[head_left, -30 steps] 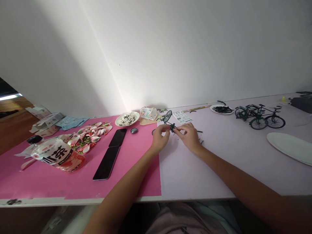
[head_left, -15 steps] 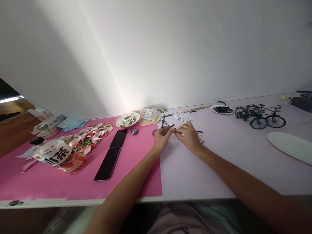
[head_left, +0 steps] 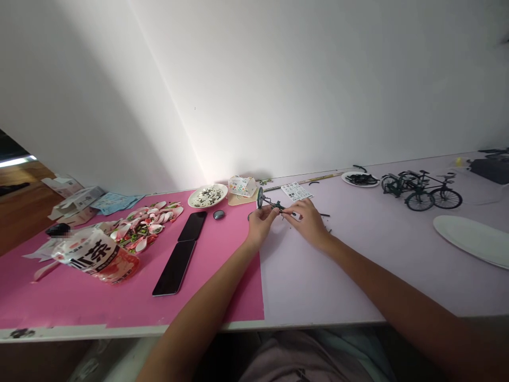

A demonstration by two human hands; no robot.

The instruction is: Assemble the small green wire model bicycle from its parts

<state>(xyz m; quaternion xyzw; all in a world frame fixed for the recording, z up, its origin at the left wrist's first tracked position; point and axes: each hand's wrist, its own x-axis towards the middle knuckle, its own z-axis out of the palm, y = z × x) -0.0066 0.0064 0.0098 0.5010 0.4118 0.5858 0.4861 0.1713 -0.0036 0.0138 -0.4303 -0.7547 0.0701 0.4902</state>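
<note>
Both hands meet over the seam between the pink and pale halves of the table. My left hand [head_left: 262, 225] is closed on a small dark bicycle model [head_left: 267, 200], whose wheel rises above the fingers. My right hand [head_left: 305, 218] pinches the right end of the same model, fingertips close to those of the left. The exact part between the right fingertips is too small to make out. Behind the hands lies a printed sheet [head_left: 297, 191] with small dark shapes on it.
Finished bicycle models [head_left: 421, 191] stand at the right, near a plate of black parts [head_left: 360, 179] and a white oval plate [head_left: 473, 239]. On the left are a phone [head_left: 174, 268], a bottle [head_left: 97, 255], pink-white pieces [head_left: 147, 225] and a plate of white bits [head_left: 207, 196].
The model has turned in my hands, so its wheel now shows round above my left hand. The view has shifted slightly.
</note>
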